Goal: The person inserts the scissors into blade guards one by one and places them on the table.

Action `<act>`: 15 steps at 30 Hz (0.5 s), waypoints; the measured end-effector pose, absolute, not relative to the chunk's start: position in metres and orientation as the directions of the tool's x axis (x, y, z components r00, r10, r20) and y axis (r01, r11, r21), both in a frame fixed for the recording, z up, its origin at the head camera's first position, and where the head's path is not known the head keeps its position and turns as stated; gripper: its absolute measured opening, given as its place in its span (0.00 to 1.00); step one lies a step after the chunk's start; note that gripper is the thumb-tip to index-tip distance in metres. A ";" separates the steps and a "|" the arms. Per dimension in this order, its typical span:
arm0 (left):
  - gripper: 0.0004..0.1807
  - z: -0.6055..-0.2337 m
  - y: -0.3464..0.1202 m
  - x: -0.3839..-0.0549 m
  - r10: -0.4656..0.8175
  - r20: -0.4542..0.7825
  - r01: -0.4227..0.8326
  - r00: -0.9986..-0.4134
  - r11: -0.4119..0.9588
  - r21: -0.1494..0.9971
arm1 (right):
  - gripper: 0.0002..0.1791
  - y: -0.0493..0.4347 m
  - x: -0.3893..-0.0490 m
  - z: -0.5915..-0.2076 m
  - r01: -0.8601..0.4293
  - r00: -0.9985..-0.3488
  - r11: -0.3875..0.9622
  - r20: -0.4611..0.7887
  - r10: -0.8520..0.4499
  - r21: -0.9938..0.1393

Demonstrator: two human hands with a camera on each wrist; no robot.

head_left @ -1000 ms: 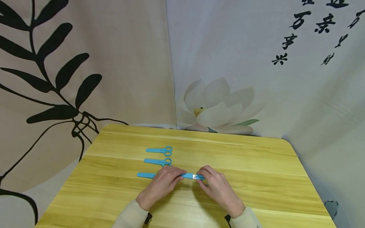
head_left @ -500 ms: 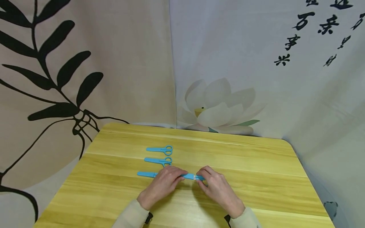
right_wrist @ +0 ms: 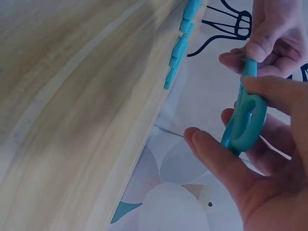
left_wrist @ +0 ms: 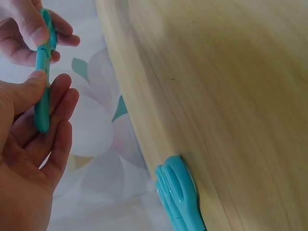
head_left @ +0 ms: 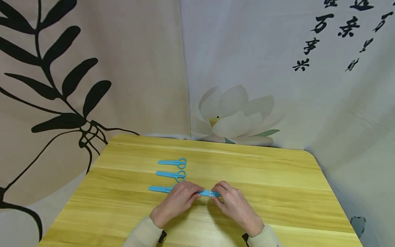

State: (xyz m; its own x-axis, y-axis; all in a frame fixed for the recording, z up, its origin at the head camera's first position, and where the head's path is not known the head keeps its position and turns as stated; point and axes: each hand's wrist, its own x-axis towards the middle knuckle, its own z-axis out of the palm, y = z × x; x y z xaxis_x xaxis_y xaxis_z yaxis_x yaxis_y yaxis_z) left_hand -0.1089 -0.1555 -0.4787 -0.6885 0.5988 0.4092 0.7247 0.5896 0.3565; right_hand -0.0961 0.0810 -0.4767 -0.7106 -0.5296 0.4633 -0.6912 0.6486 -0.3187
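Note:
Blue scissors with a blue blade cover are held level between both hands, just above the wooden table. My left hand pinches the cover between thumb and fingers; in the left wrist view the cover's rounded tip shows below the thumb. My right hand grips the looped handles, which the right wrist view shows best. Only a thin pale line shows between cover and handles in the head view. Left of the hands lies another pair of covered scissors, its handles hidden behind my left hand.
Two more covered blue scissors, the farthest pair and the middle pair, lie in a column on the table. A curtain with printed plants and characters hangs behind the table's back edge.
The bare silver gap between blade cover and handles has narrowed to a thin line. My left hand has shifted slightly right and my right hand slightly left. The other scissors stay put.

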 end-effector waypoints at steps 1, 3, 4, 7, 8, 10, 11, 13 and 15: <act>0.10 -0.479 -0.156 -0.109 0.598 0.407 0.723 -0.691 0.590 0.360 | 0.12 0.081 -0.096 -0.477 -0.692 -0.710 0.647 0.463 -0.531 -0.319; 0.09 -0.479 -0.156 -0.108 0.594 0.399 0.715 -0.699 0.595 0.368 | 0.12 0.080 -0.096 -0.477 -0.694 -0.708 0.644 0.464 -0.532 -0.322; 0.09 -0.479 -0.156 -0.108 0.592 0.393 0.710 -0.704 0.598 0.371 | 0.12 0.079 -0.096 -0.477 -0.695 -0.708 0.642 0.463 -0.532 -0.325; 0.09 -0.478 -0.155 -0.107 0.592 0.378 0.702 -0.712 0.609 0.370 | 0.12 0.079 -0.096 -0.476 -0.699 -0.705 0.635 0.467 -0.534 -0.329; 0.09 -0.477 -0.155 -0.106 0.593 0.375 0.702 -0.712 0.611 0.367 | 0.12 0.079 -0.095 -0.476 -0.703 -0.700 0.632 0.472 -0.536 -0.327; 0.09 -0.477 -0.155 -0.106 0.596 0.377 0.705 -0.709 0.612 0.357 | 0.11 0.080 -0.095 -0.475 -0.714 -0.688 0.625 0.486 -0.540 -0.316; 0.09 -0.476 -0.154 -0.105 0.598 0.381 0.709 -0.705 0.612 0.350 | 0.11 0.080 -0.095 -0.475 -0.720 -0.679 0.621 0.495 -0.542 -0.308; 0.09 -0.476 -0.153 -0.105 0.605 0.389 0.718 -0.695 0.610 0.336 | 0.12 0.080 -0.095 -0.475 -0.730 -0.667 0.615 0.508 -0.545 -0.299; 0.09 -0.475 -0.152 -0.105 0.612 0.393 0.726 -0.687 0.608 0.322 | 0.12 0.079 -0.095 -0.475 -0.735 -0.661 0.611 0.513 -0.548 -0.295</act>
State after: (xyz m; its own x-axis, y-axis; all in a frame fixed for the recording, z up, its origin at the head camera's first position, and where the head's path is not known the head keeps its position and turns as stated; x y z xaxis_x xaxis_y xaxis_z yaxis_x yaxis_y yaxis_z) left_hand -0.1052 -0.1524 -0.4751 -0.6867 0.6118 0.3925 0.7257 0.6082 0.3217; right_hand -0.0952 0.0792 -0.4746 -0.6612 -0.5475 0.5129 -0.7347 0.6111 -0.2948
